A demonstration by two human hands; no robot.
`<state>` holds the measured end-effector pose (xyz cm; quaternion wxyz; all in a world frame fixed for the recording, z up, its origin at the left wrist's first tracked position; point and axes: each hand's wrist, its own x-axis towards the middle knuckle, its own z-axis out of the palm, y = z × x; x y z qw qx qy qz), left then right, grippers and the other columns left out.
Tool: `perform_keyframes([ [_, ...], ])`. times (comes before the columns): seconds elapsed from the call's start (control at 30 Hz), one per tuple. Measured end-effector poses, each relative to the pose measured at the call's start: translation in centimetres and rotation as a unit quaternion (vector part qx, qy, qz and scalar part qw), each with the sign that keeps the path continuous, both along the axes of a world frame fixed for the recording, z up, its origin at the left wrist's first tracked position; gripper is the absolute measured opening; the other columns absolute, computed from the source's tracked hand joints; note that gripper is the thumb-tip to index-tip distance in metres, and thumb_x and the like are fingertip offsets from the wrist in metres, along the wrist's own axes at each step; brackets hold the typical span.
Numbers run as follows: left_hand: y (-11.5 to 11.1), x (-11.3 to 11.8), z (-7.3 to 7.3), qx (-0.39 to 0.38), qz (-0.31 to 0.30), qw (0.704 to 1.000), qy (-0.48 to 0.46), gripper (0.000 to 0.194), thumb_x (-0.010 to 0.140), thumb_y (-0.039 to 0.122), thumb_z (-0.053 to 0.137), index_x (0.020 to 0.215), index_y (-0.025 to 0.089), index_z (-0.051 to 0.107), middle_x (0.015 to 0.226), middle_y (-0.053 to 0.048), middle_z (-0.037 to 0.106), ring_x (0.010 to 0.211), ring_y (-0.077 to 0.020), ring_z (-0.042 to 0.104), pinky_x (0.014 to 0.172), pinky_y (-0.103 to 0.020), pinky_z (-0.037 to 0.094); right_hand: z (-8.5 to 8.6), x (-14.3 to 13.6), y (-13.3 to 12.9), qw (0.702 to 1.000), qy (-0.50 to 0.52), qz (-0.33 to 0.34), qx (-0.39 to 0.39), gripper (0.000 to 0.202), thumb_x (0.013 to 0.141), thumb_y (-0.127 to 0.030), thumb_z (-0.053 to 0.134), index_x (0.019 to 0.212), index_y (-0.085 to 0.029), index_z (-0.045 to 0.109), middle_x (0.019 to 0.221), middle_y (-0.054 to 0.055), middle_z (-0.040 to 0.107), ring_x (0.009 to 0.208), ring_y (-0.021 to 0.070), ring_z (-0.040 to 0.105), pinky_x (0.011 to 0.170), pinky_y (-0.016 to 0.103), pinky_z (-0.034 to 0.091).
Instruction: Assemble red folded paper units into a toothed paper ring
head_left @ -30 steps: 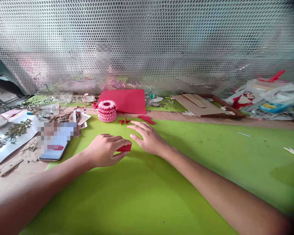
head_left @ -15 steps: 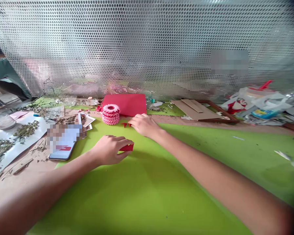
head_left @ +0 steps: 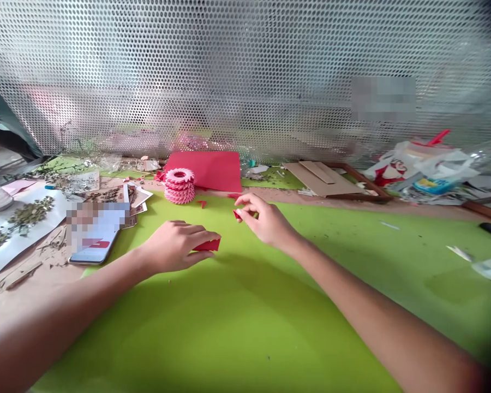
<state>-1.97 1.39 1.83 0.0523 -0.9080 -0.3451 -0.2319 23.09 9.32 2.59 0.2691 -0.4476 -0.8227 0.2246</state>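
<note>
My left hand (head_left: pixel 175 244) is closed on a small red paper piece (head_left: pixel 209 245), whose flat end sticks out between thumb and fingers. To its right, my right hand (head_left: pixel 265 218) pinches a small folded red paper triangle (head_left: pixel 236 215) between thumb and fingertips, raised off the green sheet (head_left: pixel 237 316). Beyond both hands stands a ring-shaped stack of pink and white folded paper pieces (head_left: pixel 179 186). Close to the stack lies a loose red paper triangle (head_left: pixel 202 204). A large red paper sheet (head_left: pixel 216 169) is behind the stack.
Left of my left hand lies a phone (head_left: pixel 96 240), near dried plant bits on white paper (head_left: pixel 61 218). Flat cardboard (head_left: pixel 323 183) and plastic bags (head_left: pixel 417 169) line the back right. A perforated metal panel (head_left: pixel 237 71) rises behind. A person (head_left: pixel 4 120) is at far left.
My right hand has picked up a folded red triangle from beside the stack and drawn it back and to the right. My left hand keeps its red paper piece.
</note>
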Motion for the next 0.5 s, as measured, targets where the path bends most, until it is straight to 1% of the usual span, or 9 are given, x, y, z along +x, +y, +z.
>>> perform_keyframes([
  [0.07,0.0,-0.1,0.0,-0.001,-0.001,1.0,-0.002,0.029,0.096,0.039,0.056,0.117,0.02,0.065,0.094,-0.002,0.077,0.072,-0.0167,0.071,0.064,-0.027,0.048,0.2,0.1,-0.1,0.999,0.027,0.02,-0.041,0.02,0.096,-0.036,0.05,0.104,-0.021,0.06,0.082,0.003,0.07,0.067,0.0167,0.062,0.056,0.026,0.043],
  [0.13,0.0,-0.1,-0.1,-0.003,0.001,1.0,-0.003,0.029,0.096,0.039,0.057,0.116,0.02,0.066,0.094,-0.002,0.077,0.073,-0.0171,0.071,0.064,-0.028,0.048,0.6,-0.1,-0.2,0.995,0.039,0.048,-0.077,0.022,0.095,-0.035,0.048,0.099,-0.02,0.064,0.088,0.005,0.071,0.074,0.0176,0.063,0.064,0.029,0.047],
  [0.23,0.0,-0.1,-0.3,-0.002,0.01,1.0,-0.006,0.028,0.095,0.037,0.058,0.117,0.021,0.066,0.094,-0.001,0.077,0.072,-0.0176,0.071,0.064,-0.028,0.047,1.2,-0.5,-0.7,0.987,0.05,0.079,-0.129,0.026,0.095,-0.035,0.046,0.103,-0.018,0.065,0.101,0.008,0.071,0.075,0.017,0.062,0.072,0.034,0.05],
  [0.3,0.1,-0.1,-0.4,-0.001,0.022,1.0,-0.011,0.027,0.095,0.035,0.058,0.116,0.021,0.067,0.092,-0.001,0.077,0.069,-0.0176,0.07,0.063,-0.028,0.047,1.4,-0.8,-1.2,0.982,0.057,0.095,-0.15,0.026,0.093,-0.034,0.05,0.107,-0.018,0.064,0.108,0.01,0.07,0.08,0.0181,0.063,0.075,0.035,0.051],
  [0.37,0.1,-0.1,-0.4,-0.003,0.037,0.999,-0.02,0.026,0.093,0.034,0.059,0.114,0.021,0.068,0.091,-0.002,0.077,0.067,-0.0179,0.07,0.062,-0.028,0.047,1.3,-1.2,-1.5,0.983,0.061,0.101,-0.14,0.026,0.087,-0.034,0.06,0.107,-0.019,0.064,0.111,0.01,0.069,0.087,0.0197,0.063,0.074,0.034,0.05],
  [0.4,0.1,0.0,-0.4,-0.009,0.045,0.999,-0.027,0.027,0.093,0.033,0.059,0.114,0.021,0.069,0.09,-0.002,0.077,0.067,-0.0182,0.069,0.062,-0.028,0.047,1.1,-1.3,-1.6,0.986,0.063,0.097,-0.124,0.026,0.083,-0.035,0.065,0.104,-0.019,0.064,0.109,0.009,0.068,0.087,0.0196,0.062,0.073,0.033,0.05],
  [0.47,0.1,0.1,-0.3,-0.04,0.061,0.996,-0.052,0.029,0.091,0.032,0.06,0.116,0.02,0.069,0.09,-0.003,0.077,0.069,-0.018,0.069,0.064,-0.028,0.048,0.6,-1.5,-1.6,0.991,0.069,0.073,-0.092,0.026,0.079,-0.037,0.071,0.096,-0.019,0.063,0.098,0.006,0.068,0.078,0.0177,0.059,0.066,0.03,0.048],
  [0.5,0.0,0.1,-0.2,-0.068,0.068,0.993,-0.075,0.03,0.091,0.031,0.06,0.116,0.019,0.07,0.09,-0.004,0.077,0.07,-0.0173,0.069,0.064,-0.027,0.049,0.4,-1.5,-1.5,0.992,0.075,0.06,-0.079,0.025,0.079,-0.039,0.072,0.092,-0.019,0.062,0.091,0.005,0.067,0.073,0.0164,0.057,0.063,0.029,0.047],
])
